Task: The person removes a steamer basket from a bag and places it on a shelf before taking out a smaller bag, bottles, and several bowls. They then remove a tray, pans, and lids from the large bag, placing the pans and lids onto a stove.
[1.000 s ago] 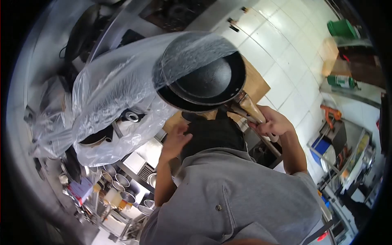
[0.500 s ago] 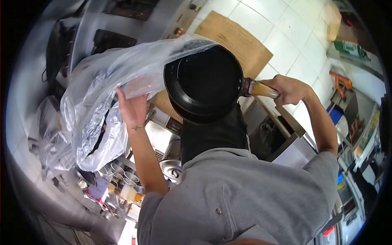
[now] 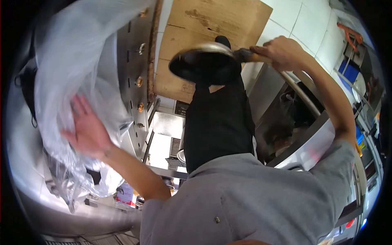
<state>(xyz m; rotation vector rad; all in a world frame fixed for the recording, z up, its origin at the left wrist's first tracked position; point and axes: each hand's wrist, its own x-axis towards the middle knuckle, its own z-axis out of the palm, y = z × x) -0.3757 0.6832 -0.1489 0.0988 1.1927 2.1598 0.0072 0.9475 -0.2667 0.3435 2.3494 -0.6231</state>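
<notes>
My right hand point(image 3: 284, 53) is closed around the handle of a black frying pan point(image 3: 204, 67). The pan is tilted, its rim seen nearly edge-on, out in front of my black apron point(image 3: 218, 126). On the left, a large clear plastic bag point(image 3: 75, 53) hangs in loose folds over the stove. My left hand point(image 3: 89, 132) lies against the bag with the fingers stretched and the thumb apart. The pan and the bag are clear of each other. Whether anything is inside the bag's lower folds is hard to make out.
A stove front with several knobs point(image 3: 139, 81) runs along the left. Brown cardboard point(image 3: 212, 24) lies on the white tile floor point(image 3: 281, 18). To the right stands a metal counter point(image 3: 304, 143) with a rail point(image 3: 300, 94); a shelf with an orange-handled tool point(image 3: 350, 32) is beyond.
The pan has come out from under the bag's edge and tipped from flat to nearly edge-on. My left hand and the bag have shifted left, away from the pan.
</notes>
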